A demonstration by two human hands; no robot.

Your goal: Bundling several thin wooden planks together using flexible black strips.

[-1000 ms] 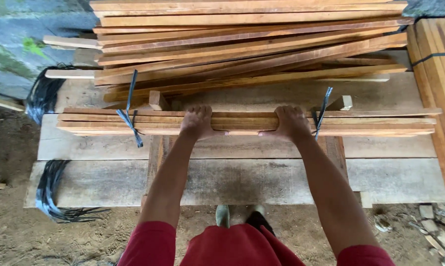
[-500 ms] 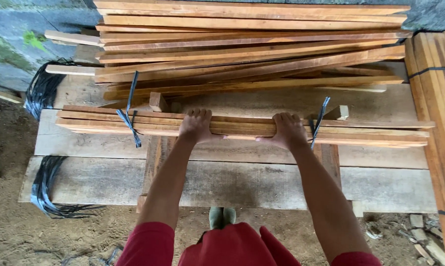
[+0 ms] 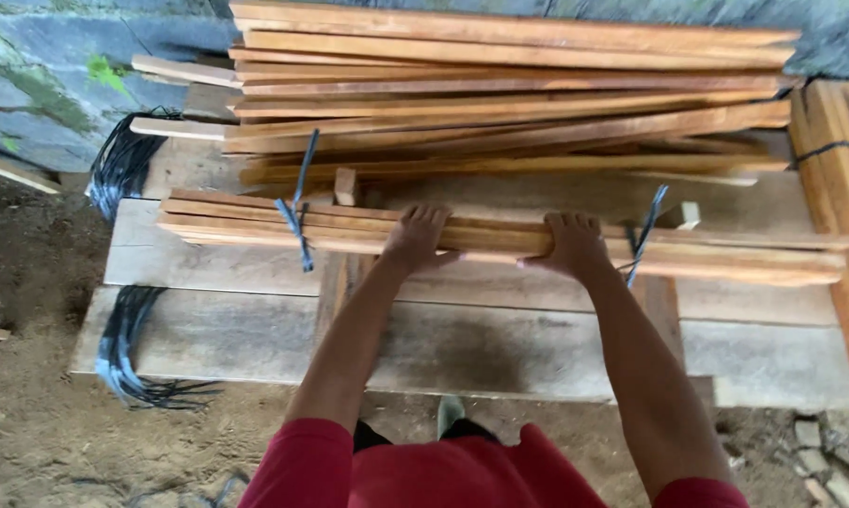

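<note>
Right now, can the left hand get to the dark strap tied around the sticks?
Probably yes. The left hand grips the bundle of wooden slats, and the dark strap sits farther left on the same bundle, with nothing between them.

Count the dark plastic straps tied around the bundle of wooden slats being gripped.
2. One dark plastic strap is near the bundle of wooden slats' left end, beyond the left hand; the other strap sits just right of the right hand. None appears hidden.

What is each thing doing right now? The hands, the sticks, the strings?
left hand: gripping the bundle of slats
right hand: gripping the same bundle
bundle of slats: tied, lying across the workbench
left strap: knotted round the bundle
right strap: knotted, ends sticking up
loose slats: piled untied behind
workbench: bearing everything
</note>
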